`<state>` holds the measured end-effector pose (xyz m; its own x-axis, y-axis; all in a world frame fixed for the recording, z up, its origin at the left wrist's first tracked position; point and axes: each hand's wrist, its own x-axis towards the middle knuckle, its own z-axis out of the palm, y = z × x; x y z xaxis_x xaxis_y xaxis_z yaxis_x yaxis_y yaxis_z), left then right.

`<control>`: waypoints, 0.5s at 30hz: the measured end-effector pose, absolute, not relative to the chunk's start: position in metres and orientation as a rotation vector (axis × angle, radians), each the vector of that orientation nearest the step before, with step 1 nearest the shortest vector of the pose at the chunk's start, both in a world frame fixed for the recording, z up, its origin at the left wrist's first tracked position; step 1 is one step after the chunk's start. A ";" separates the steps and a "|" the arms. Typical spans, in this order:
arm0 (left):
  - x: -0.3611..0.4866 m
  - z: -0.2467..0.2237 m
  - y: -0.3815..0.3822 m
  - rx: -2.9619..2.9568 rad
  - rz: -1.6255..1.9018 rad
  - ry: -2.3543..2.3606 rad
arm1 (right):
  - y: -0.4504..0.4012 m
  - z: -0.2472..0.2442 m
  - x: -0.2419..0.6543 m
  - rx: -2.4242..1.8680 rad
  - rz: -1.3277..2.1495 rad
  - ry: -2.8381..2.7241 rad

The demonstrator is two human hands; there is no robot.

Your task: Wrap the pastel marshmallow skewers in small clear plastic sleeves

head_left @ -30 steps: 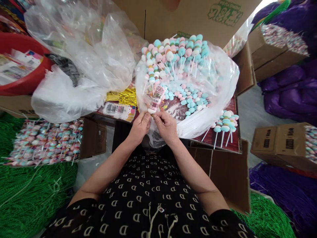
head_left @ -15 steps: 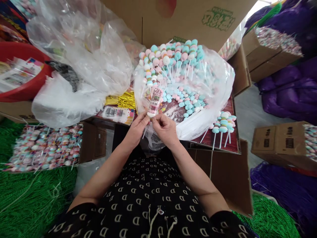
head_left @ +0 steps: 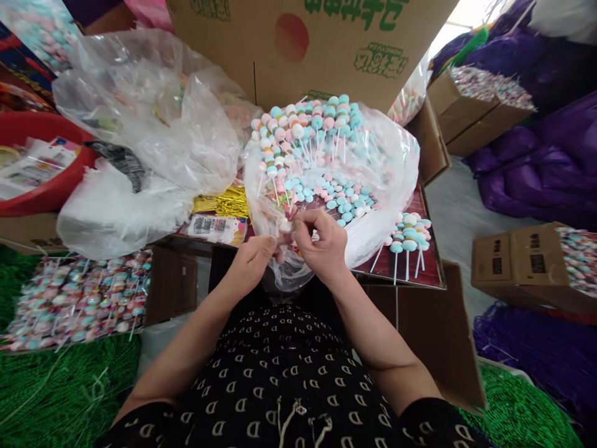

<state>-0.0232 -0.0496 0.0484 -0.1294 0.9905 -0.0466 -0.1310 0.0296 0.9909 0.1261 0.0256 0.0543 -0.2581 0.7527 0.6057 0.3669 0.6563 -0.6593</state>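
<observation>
A big cardboard box (head_left: 336, 50) with green lettering towers at the back, and in front of it runs the dark red table (head_left: 433, 264), crowded from end to end! Over on the right there's a heap of purple bundles (head_left: 527, 171), and down at floor level on the left a great spread of green cord (head_left: 69, 386). A clear bag (head_left: 153, 118) billows on the left, right beside the red tub (head_left: 69, 193). Below that sits a carton (head_left: 170, 283) packed with wrapped candy sticks (head_left: 84, 302).

In the middle, another plastic bag (head_left: 396, 158) lies open, a pile of candy sticks (head_left: 303, 127) fanned across its far side. And right at its near edge, the hands! The right hand (head_left: 323, 244) is nearly closed, thumb and finger pinched on a small wrapped candy (head_left: 284, 225). The left hand (head_left: 254, 262) is half curled just beside it, thumb forward; whether it grips the wrapper, I can't tell. That candy sits between the two, a bit blurred, over the bag's near edge.

Printed packets (head_left: 217, 229) and gold ties (head_left: 228, 202) lie to the left, and past the fingers, loose pink and blue sweets (head_left: 345, 204) are scattered!
</observation>
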 end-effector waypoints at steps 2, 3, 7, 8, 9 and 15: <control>-0.022 0.049 -0.038 0.734 1.376 1.110 | 0.017 0.050 0.125 -0.857 0.519 -1.918; -0.023 0.052 -0.034 0.630 1.409 1.078 | 0.013 0.047 0.125 -0.842 0.571 -1.943; -0.031 0.060 -0.035 0.607 1.471 1.073 | 0.015 0.037 0.129 -0.856 0.779 -1.942; -0.032 0.059 -0.038 0.672 1.413 1.076 | 0.018 0.036 0.130 -0.876 0.791 -1.917; -0.033 0.055 -0.042 0.752 1.343 1.089 | 0.021 0.036 0.132 -0.894 0.782 -1.893; -0.020 0.032 -0.042 0.962 1.138 1.198 | 0.019 0.043 0.132 -0.918 0.767 -1.856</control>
